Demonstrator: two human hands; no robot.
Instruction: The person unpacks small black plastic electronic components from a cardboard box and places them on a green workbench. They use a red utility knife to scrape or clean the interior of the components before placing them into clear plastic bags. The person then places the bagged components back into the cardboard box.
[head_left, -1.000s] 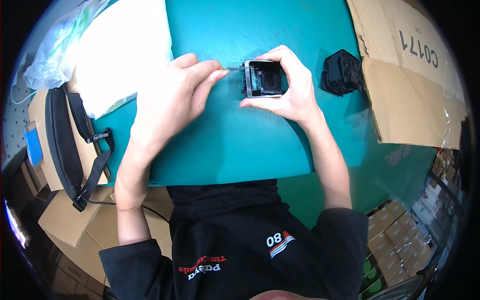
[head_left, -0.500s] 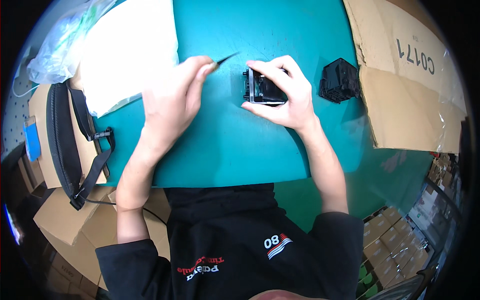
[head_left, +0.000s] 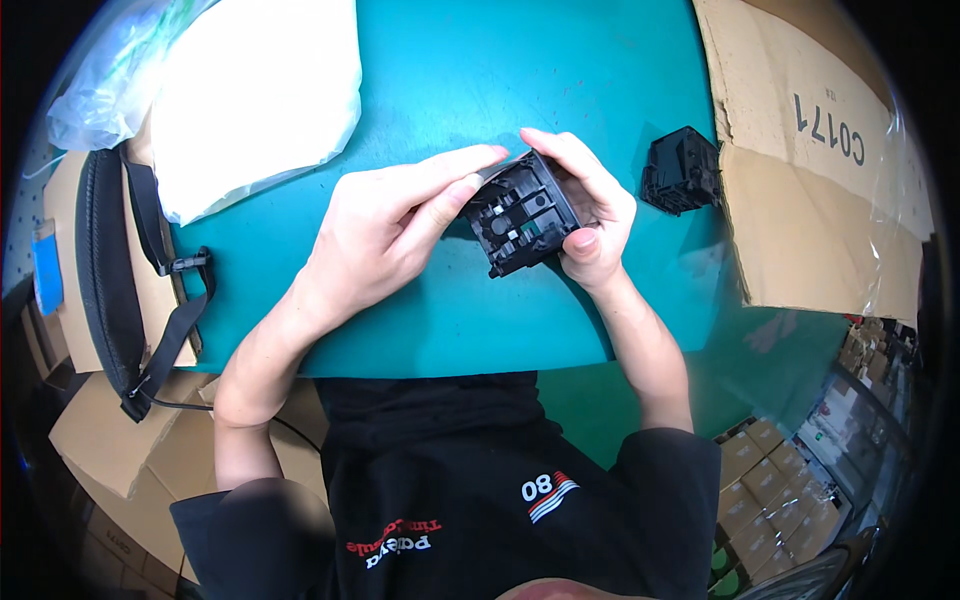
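Left of the creased brown cardboard box (head_left: 815, 205), a black, boxy plastic housing (head_left: 520, 215) sits grasped in the right hand (head_left: 603, 212), newly turned to bare its slotted face beside the left hand (head_left: 385, 222), whose own hold is unclear.

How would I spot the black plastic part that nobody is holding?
Find the green tabletop, then the brown cardboard at its right side. Just left of the cardboard's edge sits a chunky black part. No hand touches it, unlike the other black part, which the right hand holds.
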